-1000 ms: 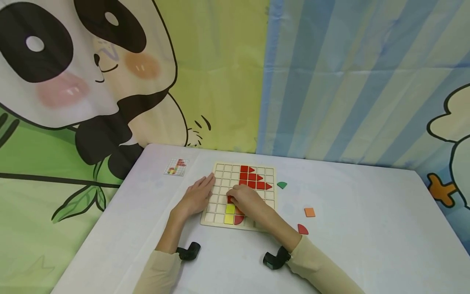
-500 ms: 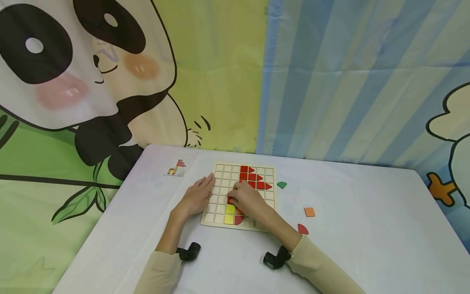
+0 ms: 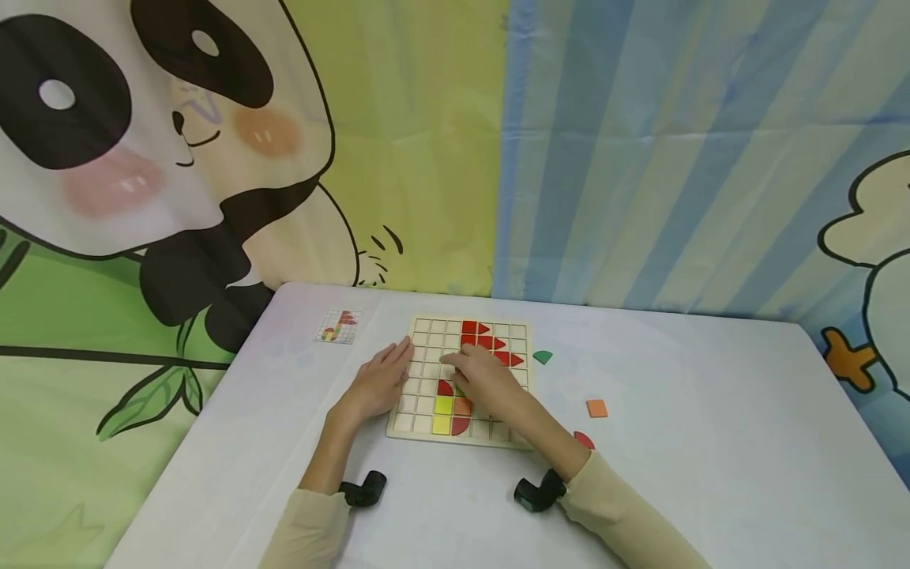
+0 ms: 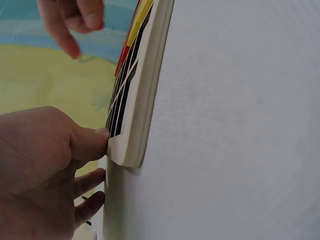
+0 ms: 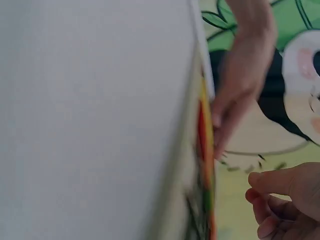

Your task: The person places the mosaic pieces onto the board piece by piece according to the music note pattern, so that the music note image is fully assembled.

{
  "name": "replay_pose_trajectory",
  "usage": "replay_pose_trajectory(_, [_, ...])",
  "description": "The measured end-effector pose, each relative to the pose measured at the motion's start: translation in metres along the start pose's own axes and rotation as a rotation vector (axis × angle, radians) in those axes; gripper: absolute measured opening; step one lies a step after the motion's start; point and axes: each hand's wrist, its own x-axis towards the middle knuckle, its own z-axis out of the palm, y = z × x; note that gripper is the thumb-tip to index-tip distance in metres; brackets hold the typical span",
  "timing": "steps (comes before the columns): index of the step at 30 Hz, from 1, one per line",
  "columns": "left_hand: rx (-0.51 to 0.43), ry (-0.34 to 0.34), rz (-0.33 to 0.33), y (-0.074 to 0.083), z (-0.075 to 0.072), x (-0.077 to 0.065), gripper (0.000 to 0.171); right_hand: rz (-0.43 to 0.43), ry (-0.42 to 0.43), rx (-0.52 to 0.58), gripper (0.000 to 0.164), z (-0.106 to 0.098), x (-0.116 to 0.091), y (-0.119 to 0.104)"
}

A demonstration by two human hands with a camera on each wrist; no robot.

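Observation:
A wooden grid board [image 3: 406, 423] lies on the white table. My left hand [image 3: 379, 385] rests along its left edge with fingers extended; the left wrist view has the thumb [image 4: 90, 144] touching the board's rim. Over the board's middle hovers my right hand [image 3: 486, 378], its fingers loosely bent with nothing visible between them in the right wrist view. Just below those fingers sits a red quarter-circle piece [image 3: 444, 387], above yellow squares [image 3: 442, 415]. Beside these are an orange square [image 3: 462, 406] and another red quarter-circle [image 3: 460, 427]. Red squares and triangles [image 3: 483, 342] fill cells higher up, partly hidden by the hand.
A small pattern card [image 3: 339, 326] lies left of the board. To the right are a green quarter-circle [image 3: 543, 357], a loose orange square [image 3: 597, 408] and a red quarter-circle [image 3: 584, 439] partly hidden by my right forearm.
My right hand has let go of the red quarter-circle in its cell and moved slightly up and away. My left hand has stayed at the board's edge.

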Motion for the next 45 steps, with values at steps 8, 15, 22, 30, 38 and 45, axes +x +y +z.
replay_pose_trajectory(8, [-0.005, 0.005, 0.006, -0.001, 0.001, 0.001, 0.054, 0.178, 0.037, 0.126, 0.039, -0.060, -0.008, 0.054])
replay_pose_trajectory(15, [0.006, -0.008, 0.000, 0.001, -0.001, 0.000, 0.054, 0.317, 0.099, 0.104, 0.037, -0.099, -0.032, 0.112])
replay_pose_trajectory(22, [0.006, 0.010, -0.005, -0.001, -0.004, -0.002, 0.054, 0.323, 0.062, 0.092, 0.034, -0.108, -0.038, 0.125])
replay_pose_trajectory(30, [-0.009, 0.012, 0.016, -0.002, 0.001, -0.001, 0.055, 0.124, -0.001, 0.058, 0.030, -0.090, -0.057, 0.099])
replay_pose_trajectory(38, [0.009, 0.007, 0.008, 0.000, 0.001, -0.001, 0.055, 0.149, -0.158, -0.103, 0.026, -0.069, -0.119, 0.094])
replay_pose_trajectory(45, [-0.003, 0.007, 0.007, 0.003, -0.002, -0.002, 0.054, 0.070, -0.110, -0.193, 0.032, -0.059, -0.148, 0.097])
